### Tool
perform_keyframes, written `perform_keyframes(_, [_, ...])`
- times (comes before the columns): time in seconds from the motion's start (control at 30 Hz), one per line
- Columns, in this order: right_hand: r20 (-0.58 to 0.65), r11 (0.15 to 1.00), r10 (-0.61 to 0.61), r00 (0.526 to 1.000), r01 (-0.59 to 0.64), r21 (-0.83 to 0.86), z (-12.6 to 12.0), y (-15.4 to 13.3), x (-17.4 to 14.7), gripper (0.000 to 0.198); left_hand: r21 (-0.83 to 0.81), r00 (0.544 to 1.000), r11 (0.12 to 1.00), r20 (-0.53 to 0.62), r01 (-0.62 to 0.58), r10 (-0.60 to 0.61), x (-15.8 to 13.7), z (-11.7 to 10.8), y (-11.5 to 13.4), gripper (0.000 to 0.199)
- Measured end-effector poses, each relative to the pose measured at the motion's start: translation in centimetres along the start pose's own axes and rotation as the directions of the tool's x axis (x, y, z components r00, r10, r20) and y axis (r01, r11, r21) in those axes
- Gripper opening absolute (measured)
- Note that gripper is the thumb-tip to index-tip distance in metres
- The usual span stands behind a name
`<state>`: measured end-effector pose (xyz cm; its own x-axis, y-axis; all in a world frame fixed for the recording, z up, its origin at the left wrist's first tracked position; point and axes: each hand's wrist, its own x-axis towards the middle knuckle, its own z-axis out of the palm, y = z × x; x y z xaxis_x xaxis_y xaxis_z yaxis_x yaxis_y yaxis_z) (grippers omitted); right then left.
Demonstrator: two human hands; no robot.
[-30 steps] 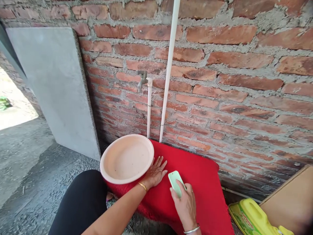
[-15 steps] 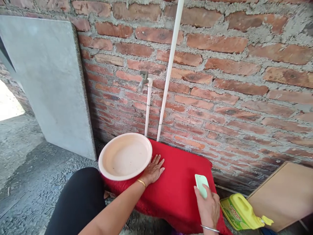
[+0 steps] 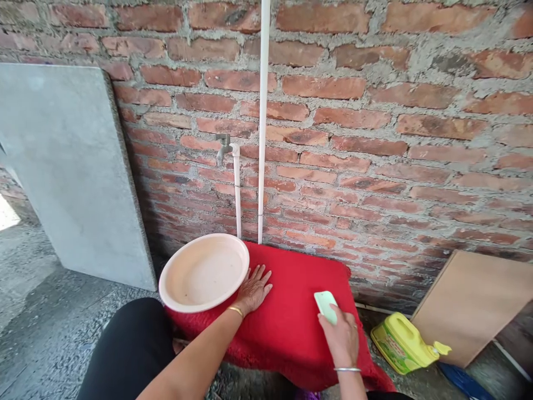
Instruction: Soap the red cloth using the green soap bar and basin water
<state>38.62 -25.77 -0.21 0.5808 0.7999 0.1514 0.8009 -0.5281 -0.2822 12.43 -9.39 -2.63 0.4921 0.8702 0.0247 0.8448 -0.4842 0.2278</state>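
My left hand (image 3: 254,291) lies flat on a red cloth (image 3: 291,328), fingers spread, beside the rim of a pale basin (image 3: 189,304). The cloth covers a low table or stand and hangs over its front edge. Toward the cloth's right side, my right hand (image 3: 342,336) grips a pale green scrub brush (image 3: 325,305) with rounded corners and a small hole near its far end. Its underside is hidden, so bristles do not show. The basin holds no visible objects and sits at the left end of the cloth.
Behind stands a brick wall (image 3: 333,150) with a tap (image 3: 224,149) and a tall white pipe (image 3: 262,122). A grey slab (image 3: 79,166) leans at left. On the right are a yellow jug (image 3: 402,341) and a brown board (image 3: 470,305).
My view has shifted, so the wall, basin and cloth sit differently in the picture. The right hand has moved slightly left and away from me across the cloth with the brush. The left hand stays in place.
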Motion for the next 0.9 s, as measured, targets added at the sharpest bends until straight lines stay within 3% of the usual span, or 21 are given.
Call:
perform_keyframes(0.07, [-0.026,0.991,0.131,0.991,-0.132,-0.015,-0.8,2.2,0.7,0.054,0.002,1.0,1.0,-0.006,0.001,-0.001,0.0,0.0,0.0,0.058])
perform_keyframes(0.13, [-0.05,0.988,0.154,0.987,-0.153,0.012,-1.0,2.5,0.5,0.057,0.001,1.0,1.0,-0.006,0.003,-0.003,0.0,0.0,0.0,0.057])
perform_keyframes(0.2, [-0.058,0.996,0.077,0.995,-0.074,0.054,-0.6,0.9,-0.3,0.053,0.005,1.0,1.0,-0.005,0.004,-0.004,0.0,0.0,0.0,0.057])
perform_keyframes(0.33, [-0.02,0.974,-0.189,0.982,0.19,0.123,0.6,-3.8,-2.3,0.038,0.04,1.0,0.999,-0.012,0.014,-0.013,-0.1,-0.1,0.0,0.055])
perform_keyframes(0.43, [0.004,0.965,-0.24,0.971,0.239,0.113,0.6,-4.3,-2.4,0.037,0.061,1.0,0.998,-0.008,0.02,-0.02,-0.2,-0.3,0.1,0.055])
perform_keyframes(0.53, [-0.02,0.988,-0.133,0.991,0.134,0.081,0.0,-1.3,-1.3,0.038,0.065,1.0,0.998,0.002,0.025,-0.025,-0.1,-0.5,0.2,0.055])
perform_keyframes(0.6, [-0.057,0.993,0.003,0.998,0.004,0.116,-0.5,1.5,-0.4,0.041,0.064,1.0,0.998,0.005,0.028,-0.029,-0.1,-0.6,0.4,0.055])
perform_keyframes(0.73, [-0.058,0.934,0.272,0.96,-0.249,0.257,-0.9,6.1,0.7,0.051,0.059,0.999,0.998,0.002,0.035,-0.035,-0.2,-0.7,0.6,0.054])
perform_keyframes(0.9, [-0.008,0.883,0.39,0.921,-0.371,0.289,-1.1,9.7,1.3,0.056,0.056,0.999,0.998,-0.022,0.026,-0.025,-0.3,-0.7,0.6,0.054])
